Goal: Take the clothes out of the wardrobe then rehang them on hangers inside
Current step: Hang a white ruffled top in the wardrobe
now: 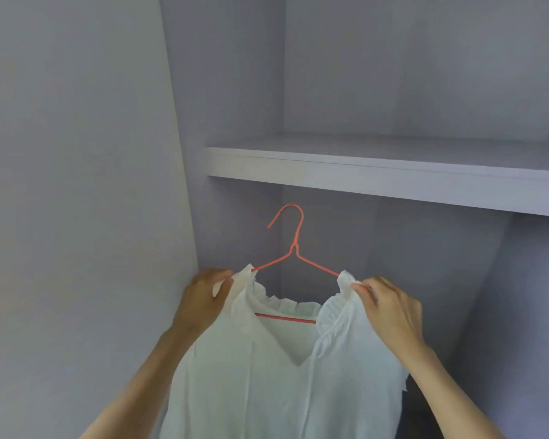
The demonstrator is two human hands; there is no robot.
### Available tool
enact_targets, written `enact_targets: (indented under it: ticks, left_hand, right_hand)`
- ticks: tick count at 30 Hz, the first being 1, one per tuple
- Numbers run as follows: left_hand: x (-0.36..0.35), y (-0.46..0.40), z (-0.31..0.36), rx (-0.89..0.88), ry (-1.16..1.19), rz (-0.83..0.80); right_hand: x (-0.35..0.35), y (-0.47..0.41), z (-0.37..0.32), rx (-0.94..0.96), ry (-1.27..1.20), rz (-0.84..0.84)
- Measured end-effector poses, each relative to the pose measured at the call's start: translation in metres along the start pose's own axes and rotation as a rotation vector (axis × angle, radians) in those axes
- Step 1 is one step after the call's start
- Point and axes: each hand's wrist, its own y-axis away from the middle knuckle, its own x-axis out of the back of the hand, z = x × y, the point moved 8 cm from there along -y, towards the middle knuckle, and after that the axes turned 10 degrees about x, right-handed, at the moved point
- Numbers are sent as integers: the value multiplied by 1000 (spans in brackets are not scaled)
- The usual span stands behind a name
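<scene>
while pinching blouse, both hands

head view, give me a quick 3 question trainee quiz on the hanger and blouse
1. True or false: the hook of the orange hanger is on a rail.
2. What does each hand pinch? A) the hanger's hook B) a shoulder of the white blouse C) the shelf
3. Which part of the wardrobe lies above the hook?

Key
1. False; the hook is free.
2. B; left hand and right hand each pinch a shoulder.
3. The shelf.
</scene>
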Motion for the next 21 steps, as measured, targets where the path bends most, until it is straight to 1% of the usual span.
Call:
enact_targets:
  ticks: [3, 4, 6, 8, 10, 15, 18, 21]
  left_hand:
    - [5, -25, 20, -147, -5, 84]
    - [12, -33, 32, -204, -4, 122]
    - [29, -52, 60, -306, -9, 194]
    - [44, -73, 87, -380, -25, 228]
    - [51, -93, 108, -432, -52, 227]
    - [47, -145, 131, -460, -192, 190]
    - [43, -164, 128, -482, -266, 243]
    - [47, -171, 124, -515, -273, 304]
  right_hand:
    - [-19, -12, 5, -148, 156, -126]
    - [-27, -16, 5, -207, 180, -178]
    - [-46, -26, 2, -318, 151, -234]
    - [-64, -39, -1, -409, 67, -250]
    - [-84, -54, -4, -471, -47, -273]
    - [-126, -90, -13, -591, -345, -276]
    - [-138, -111, -22, -593, -499, -216]
    - [-151, -135, -31, -573, -598, -186]
